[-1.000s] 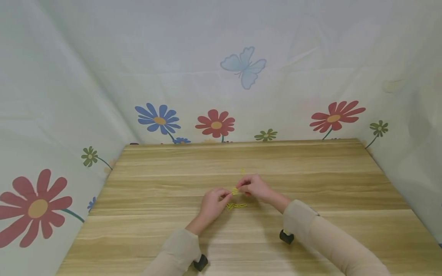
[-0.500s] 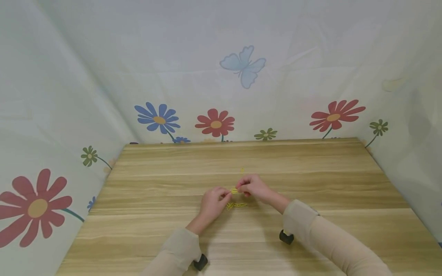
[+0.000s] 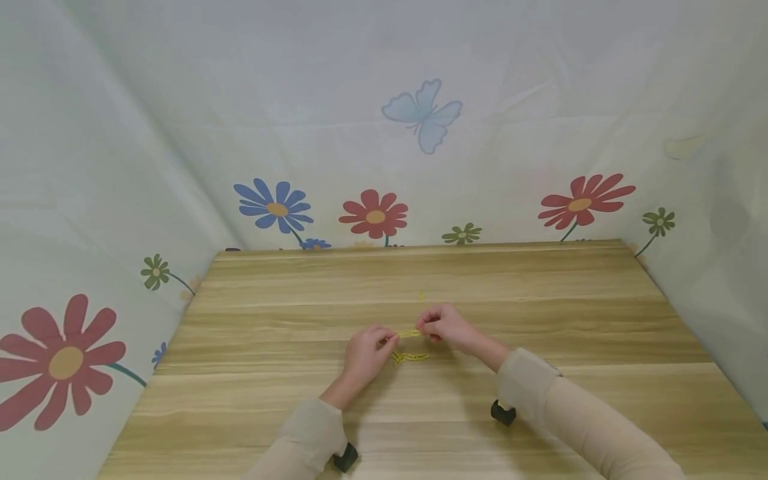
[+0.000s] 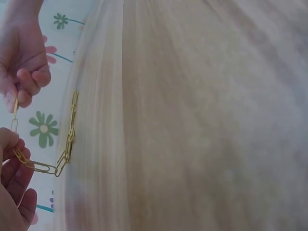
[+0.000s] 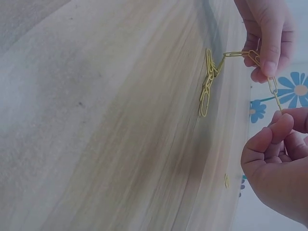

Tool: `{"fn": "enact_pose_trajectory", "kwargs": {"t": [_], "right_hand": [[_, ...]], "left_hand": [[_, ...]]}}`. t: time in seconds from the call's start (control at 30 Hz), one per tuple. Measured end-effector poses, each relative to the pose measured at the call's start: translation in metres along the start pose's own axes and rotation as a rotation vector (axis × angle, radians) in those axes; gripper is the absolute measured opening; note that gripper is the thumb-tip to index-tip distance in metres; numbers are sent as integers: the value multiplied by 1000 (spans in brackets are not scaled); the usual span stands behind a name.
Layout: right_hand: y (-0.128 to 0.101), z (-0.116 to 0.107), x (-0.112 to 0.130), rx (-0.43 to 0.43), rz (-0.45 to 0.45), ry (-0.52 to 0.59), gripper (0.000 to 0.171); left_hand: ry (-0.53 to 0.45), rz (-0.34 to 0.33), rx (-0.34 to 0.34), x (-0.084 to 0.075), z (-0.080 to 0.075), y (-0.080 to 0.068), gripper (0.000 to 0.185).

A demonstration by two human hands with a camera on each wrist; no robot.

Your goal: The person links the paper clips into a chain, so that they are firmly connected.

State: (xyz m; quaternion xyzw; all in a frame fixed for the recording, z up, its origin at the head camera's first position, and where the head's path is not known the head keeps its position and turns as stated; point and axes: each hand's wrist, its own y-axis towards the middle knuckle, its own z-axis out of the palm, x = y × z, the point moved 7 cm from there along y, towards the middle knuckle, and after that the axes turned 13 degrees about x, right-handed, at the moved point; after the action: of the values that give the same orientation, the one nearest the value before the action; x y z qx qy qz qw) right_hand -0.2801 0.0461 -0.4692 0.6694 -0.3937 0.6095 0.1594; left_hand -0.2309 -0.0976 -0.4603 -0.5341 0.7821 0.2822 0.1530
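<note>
Both hands pinch a yellow paper-clip chain (image 3: 410,333) at frame centre.
I see my left hand (image 3: 366,352) and right hand (image 3: 444,326) stretching its end taut; the slack (image 3: 411,357) rests on the table (image 3: 540,300).

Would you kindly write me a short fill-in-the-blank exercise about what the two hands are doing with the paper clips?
1. Both hands pinch a chain of yellow ____.
2. The chain's free end lies on the wooden ____.
3. One loose paper clip lies beyond the ____ hand.
4. The left hand and right hand hold the chain ____ the tabletop.

Missing words: paper clips; table; right; above
</note>
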Motion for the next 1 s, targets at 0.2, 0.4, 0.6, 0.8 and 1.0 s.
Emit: {"fn": "enact_pose_trajectory", "kwargs": {"t": [0.2, 0.4, 0.6, 0.8, 1.0], "right_hand": [[-1, 0, -1, 8, -11, -17, 13], [-1, 1, 0, 9, -3, -28, 14], [0, 5, 0, 27, -7, -22, 16], [1, 8, 0, 30, 1, -6, 14], [0, 9, 3, 34, 2, 0, 14]], "left_hand": [[-17, 15, 16, 1, 0, -1, 8], [-59, 7, 55, 4, 3, -2, 11], [-49, -32, 131, 9, 9, -2, 14], [-48, -56, 177, 12, 13, -3, 16], [-52, -60, 205, 12, 14, -2, 19]]}}
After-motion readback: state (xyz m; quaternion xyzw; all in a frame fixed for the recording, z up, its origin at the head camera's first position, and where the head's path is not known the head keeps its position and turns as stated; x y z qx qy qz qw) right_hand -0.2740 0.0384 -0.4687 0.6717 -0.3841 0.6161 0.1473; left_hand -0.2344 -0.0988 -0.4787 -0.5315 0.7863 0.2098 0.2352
